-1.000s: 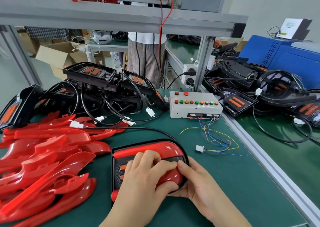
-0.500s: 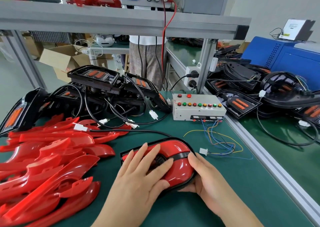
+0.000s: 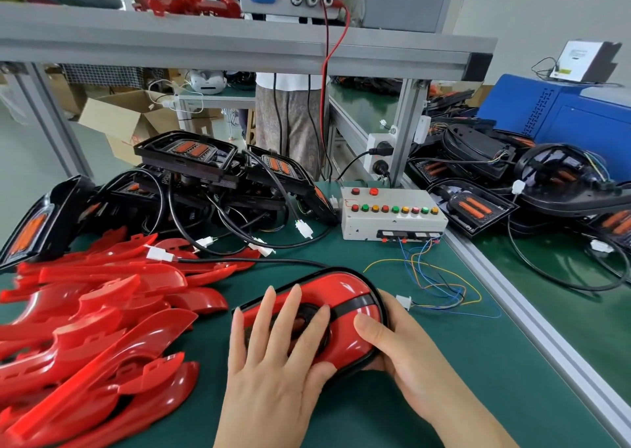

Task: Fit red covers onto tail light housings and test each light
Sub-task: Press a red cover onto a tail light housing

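Note:
A tail light (image 3: 345, 297) with a red cover on its black housing lies on the green mat in front of me. My left hand (image 3: 280, 355) rests flat on the cover with fingers spread. My right hand (image 3: 399, 352) grips the light's right end, thumb on top of the red cover. Its black cable runs left to a white connector (image 3: 158, 253). A pile of loose red covers (image 3: 88, 324) lies at the left. Bare black housings (image 3: 191, 174) are stacked behind it.
A white test box (image 3: 392, 224) with coloured buttons stands behind the light, its thin coloured wires ending in a white plug (image 3: 403, 300). More housings (image 3: 512, 188) lie on the right bench beyond an aluminium rail (image 3: 532, 314). A shelf (image 3: 239, 48) spans overhead. A person stands behind the bench.
The light has turned from lying straight to angled up-right. My left hand has gone from curled fingers pressing the cover to lying flat with fingers spread; my right hand wraps the right end.

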